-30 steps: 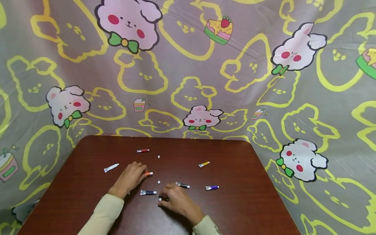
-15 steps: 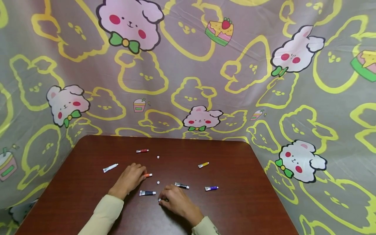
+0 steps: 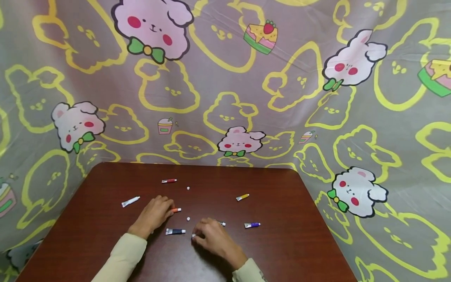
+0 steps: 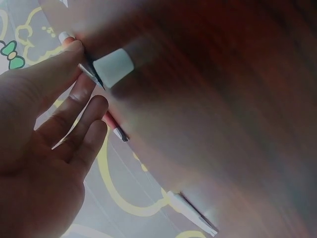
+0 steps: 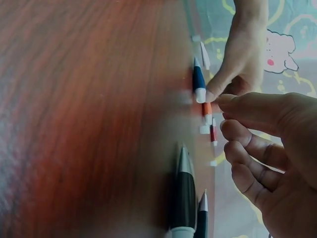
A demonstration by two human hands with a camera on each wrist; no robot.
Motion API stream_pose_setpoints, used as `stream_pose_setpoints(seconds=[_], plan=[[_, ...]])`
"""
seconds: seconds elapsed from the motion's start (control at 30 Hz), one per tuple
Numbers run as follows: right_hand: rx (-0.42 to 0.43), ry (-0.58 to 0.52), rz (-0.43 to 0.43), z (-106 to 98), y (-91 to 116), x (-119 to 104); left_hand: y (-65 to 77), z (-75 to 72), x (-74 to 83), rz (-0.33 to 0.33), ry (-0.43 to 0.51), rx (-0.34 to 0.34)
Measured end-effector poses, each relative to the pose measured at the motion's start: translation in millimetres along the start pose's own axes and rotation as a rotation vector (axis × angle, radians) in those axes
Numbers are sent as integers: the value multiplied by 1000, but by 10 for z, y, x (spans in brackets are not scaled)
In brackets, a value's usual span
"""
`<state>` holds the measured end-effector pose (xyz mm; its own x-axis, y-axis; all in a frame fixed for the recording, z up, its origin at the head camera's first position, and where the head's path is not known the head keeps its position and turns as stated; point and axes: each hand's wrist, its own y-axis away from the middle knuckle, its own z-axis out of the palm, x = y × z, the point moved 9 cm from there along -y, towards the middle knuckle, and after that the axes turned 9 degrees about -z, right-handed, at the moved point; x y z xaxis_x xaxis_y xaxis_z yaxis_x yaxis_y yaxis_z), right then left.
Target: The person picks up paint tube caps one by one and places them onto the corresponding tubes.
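In the head view my left hand (image 3: 154,214) pinches an orange paint tube (image 3: 176,210), its white cap end pointing right. Its fingers cover the rear of the tube. Near the left wrist a loose white cap (image 4: 114,68) looms large in the left wrist view. My right hand (image 3: 215,237) has thumb and forefinger around a small white cap (image 3: 193,236), mostly hidden by the fingertips. Between the hands lies a dark blue paint tube (image 3: 175,232). A black paint tube (image 3: 222,223) is partly hidden behind the right hand.
Around the hands on the brown table (image 3: 282,250) lie a white tube (image 3: 130,201), a red tube (image 3: 169,181), a yellow tube (image 3: 242,197) and a purple tube (image 3: 251,225). Two loose white caps, one far (image 3: 188,188) and one nearer (image 3: 188,219), sit mid-table. Patterned cloth hangs behind.
The right hand has shifted slightly up and right with the small white cap, now covering more of the black tube. The left hand stays on the orange tube. The head view drifts a little.
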<state>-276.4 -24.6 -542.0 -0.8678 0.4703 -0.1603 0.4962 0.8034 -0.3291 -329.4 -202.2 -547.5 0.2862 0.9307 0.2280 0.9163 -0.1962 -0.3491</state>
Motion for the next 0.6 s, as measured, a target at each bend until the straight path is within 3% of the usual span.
stream_pose_setpoints(seconds=[0.33,0.6], plan=[[46,-75,53,-118,34,83,-67,-48,61,41,51,35],[74,-131,99,-205,58,140,-127,-64,39,-3,62,-14]])
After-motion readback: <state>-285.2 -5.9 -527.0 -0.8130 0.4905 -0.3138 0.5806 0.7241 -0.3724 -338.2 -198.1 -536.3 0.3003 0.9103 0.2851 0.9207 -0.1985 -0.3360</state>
